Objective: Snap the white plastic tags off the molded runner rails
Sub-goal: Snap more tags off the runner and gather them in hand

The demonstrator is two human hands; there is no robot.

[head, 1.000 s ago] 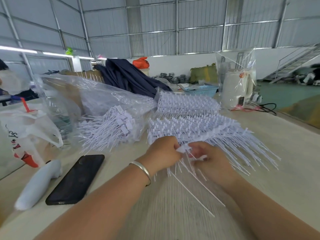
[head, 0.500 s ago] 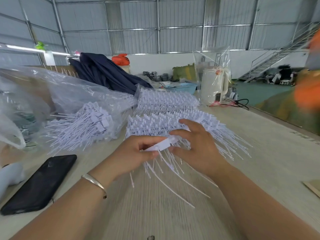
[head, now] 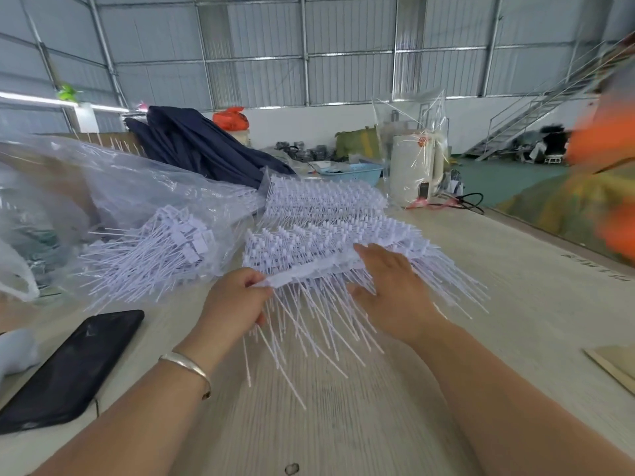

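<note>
- Your left hand [head: 237, 300] pinches the near end of a runner rail [head: 309, 274], fingers curled round it, with the tags' [head: 309, 324] thin tails fanning down toward you.
- Your right hand [head: 391, 286] lies flat and spread on the same rail, fingers straight, gripping nothing.
- The rail sits on the stack of rails [head: 326, 231] at mid-desk [head: 343, 424]; loose tags lie in the plastic bag [head: 144, 242] to your left.
- You appear to be bracing for a snap: next, probably curl the right fingers round a tag cluster and twist it off against the left hand's hold.
</note>
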